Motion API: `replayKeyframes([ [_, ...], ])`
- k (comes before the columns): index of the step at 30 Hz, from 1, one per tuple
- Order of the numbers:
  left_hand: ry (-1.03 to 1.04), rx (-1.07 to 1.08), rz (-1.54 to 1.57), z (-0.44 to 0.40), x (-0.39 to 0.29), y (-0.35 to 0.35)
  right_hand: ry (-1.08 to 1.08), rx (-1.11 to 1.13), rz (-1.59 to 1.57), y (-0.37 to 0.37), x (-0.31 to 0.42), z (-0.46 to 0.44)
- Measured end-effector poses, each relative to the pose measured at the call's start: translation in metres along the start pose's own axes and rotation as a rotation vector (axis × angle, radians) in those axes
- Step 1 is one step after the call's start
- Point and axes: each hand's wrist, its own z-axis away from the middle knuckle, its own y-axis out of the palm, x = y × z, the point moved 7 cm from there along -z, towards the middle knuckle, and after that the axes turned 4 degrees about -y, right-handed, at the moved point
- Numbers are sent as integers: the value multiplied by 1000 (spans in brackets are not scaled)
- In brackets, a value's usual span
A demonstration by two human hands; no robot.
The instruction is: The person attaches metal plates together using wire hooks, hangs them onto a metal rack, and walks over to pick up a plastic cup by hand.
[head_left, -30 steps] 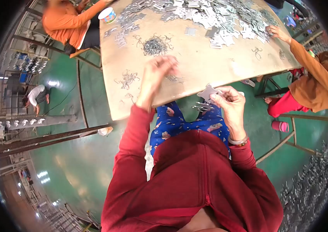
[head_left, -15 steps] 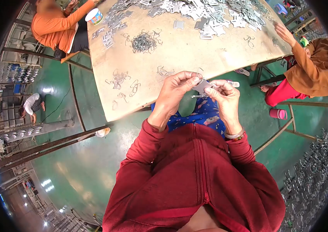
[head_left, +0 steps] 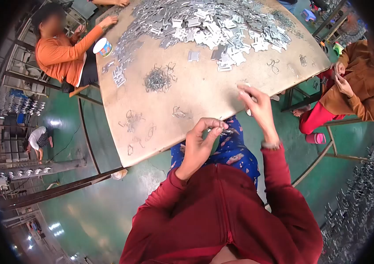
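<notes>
My left hand [head_left: 200, 143] is pinched closed in front of the table's near edge. Small shiny metal wire pieces [head_left: 225, 130] stick out from between its thumb and fingers; the fingers partly hide them. My right hand [head_left: 259, 110] is raised over the near edge of the table, slightly blurred. Its fingers are stretched forward and apart, with nothing clearly seen in them. Ahead of it on the tabletop lie a flat metal plate [head_left: 193, 56] and a large heap of similar plates [head_left: 235, 37]. A few bent wires [head_left: 179, 112] lie near my left hand.
A wire pile [head_left: 158, 79] and looser wires [head_left: 132, 119] lie on the wooden table [head_left: 204, 92]. A white-and-blue tub [head_left: 102, 47] stands at its left edge. People sit at left [head_left: 63, 57] and right [head_left: 363, 83]. Metal parts [head_left: 359, 198] are heaped at lower right.
My hands have parted. My right hand has moved off forward, and the metal plate between my hands is no longer seen there. My left hand sits lower in the view, still pinching small metal pieces.
</notes>
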Motion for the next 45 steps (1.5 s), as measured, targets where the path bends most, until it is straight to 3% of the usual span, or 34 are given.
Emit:
replayKeyframes([
  [2, -13, 5, -2, 1, 1, 1, -491, -168, 722, 5, -6, -39],
  [4, -79, 2, 1, 3, 6, -1, -611, -50, 902, 30, -16, -69],
  [7, 72, 11, -135, 6, 2, -1, -696, 128, 1033, 56, -30, -102],
  [8, -47, -4, -72, 8, 5, -2, -674, 177, 1059, 61, -36, -111],
  [10, -57, -14, -92, 11, 3, -4, -716, 184, 1091, 62, -36, -121],
  [13, 0, -19, -101, 10, 4, -5, -530, 100, 795, 42, -27, -124],
  [14, -6, -28, -76, 10, 5, -6, -596, 15, 690, 35, -27, -120],
  [17, 11, -26, -83, 7, 8, -8, 43, 118, -495, 35, -21, -69],
  [22, 17, 11, -127, 0, 21, -4, 274, 269, -845, 59, -7, 16],
  [26, 3, 30, -93, 0, 33, -1, 178, 109, -777, 52, -15, 36],
  [39, 33, 29, -191, 9, 45, -2, 64, -7, -611, 36, 25, 54],
  [41, 86, -52, -289, 11, 41, -12, 12, -33, -510, 34, 36, 61],
  [42, 0, -101, -230, 11, 49, -23, -10, -39, -479, 33, 40, 64],
  [43, 256, -141, -533, 6, 19, -33, -34, -49, -448, 32, 43, 66],
  [45, 231, -290, -669, -13, 18, -72, -58, -56, -432, 30, 46, 68],
])
